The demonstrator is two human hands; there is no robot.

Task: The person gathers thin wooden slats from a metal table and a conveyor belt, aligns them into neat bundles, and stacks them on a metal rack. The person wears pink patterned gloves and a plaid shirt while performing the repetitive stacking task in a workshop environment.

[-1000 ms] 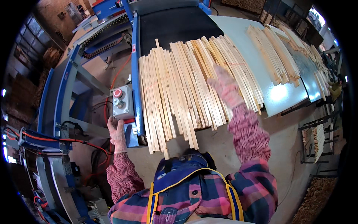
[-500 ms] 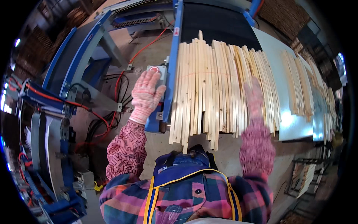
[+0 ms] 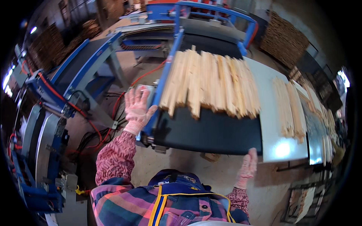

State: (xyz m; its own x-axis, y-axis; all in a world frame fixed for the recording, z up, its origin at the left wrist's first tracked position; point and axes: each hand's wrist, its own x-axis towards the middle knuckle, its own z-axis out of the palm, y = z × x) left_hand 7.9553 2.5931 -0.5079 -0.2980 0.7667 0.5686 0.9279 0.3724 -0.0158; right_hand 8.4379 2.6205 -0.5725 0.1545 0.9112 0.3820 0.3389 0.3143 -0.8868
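Note:
A row of pale wooden strips (image 3: 213, 84) lies side by side on the black conveyor belt (image 3: 211, 132), their near ends uneven. My left hand (image 3: 136, 109), in a pinkish knitted glove, is spread open at the belt's left side. Its fingertips are over or against a small grey control box (image 3: 151, 92) with a red button; whether they press it I cannot tell. Off the belt's near right corner is my right hand (image 3: 247, 169), gloved alike, fingers stretched out and holding nothing. Bare belt shows between the strips and the near edge.
To the right, a pale metal table (image 3: 269, 132) carries more wooden strips (image 3: 288, 109). A blue machine frame (image 3: 215, 7) spans the belt's far end. Orange hoses and black cables (image 3: 109, 128) lie on the left floor. A stack of wood (image 3: 283, 35) stands at the back right.
The strips have moved away from me along the belt, baring its near part. My right hand has left them and drawn back toward me. The left hand stays by the control box.

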